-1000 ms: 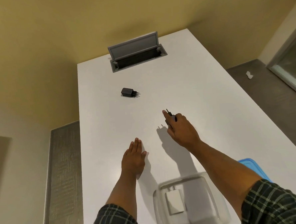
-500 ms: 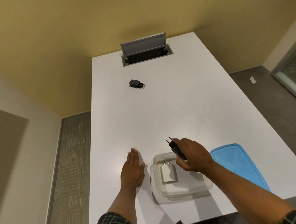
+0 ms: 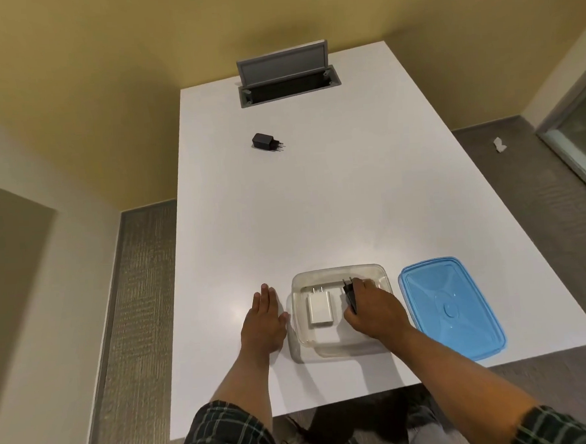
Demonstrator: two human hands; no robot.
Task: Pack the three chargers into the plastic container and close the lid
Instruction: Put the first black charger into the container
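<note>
A clear plastic container (image 3: 302, 348) stands near the front edge of the white table (image 3: 317, 199). A white charger (image 3: 320, 308) lies flat inside it on the left. My right hand (image 3: 376, 311) is down inside the container, shut on a black charger (image 3: 350, 293) whose prongs point away from me. My left hand (image 3: 262, 321) rests flat on the table just left of the container, fingers together, holding nothing. A second black charger (image 3: 265, 141) lies far back on the table. The blue lid (image 3: 451, 306) lies right of the container.
An open grey cable hatch (image 3: 286, 78) with its flap raised sits at the table's far end. Grey floor runs along both sides of the table, with a white scrap (image 3: 499, 144) on it at the right.
My right hand has carried the black charger back from mid-table and lowered it into the container beside the white one. My left hand has stayed flat. The view has tilted towards me.
</note>
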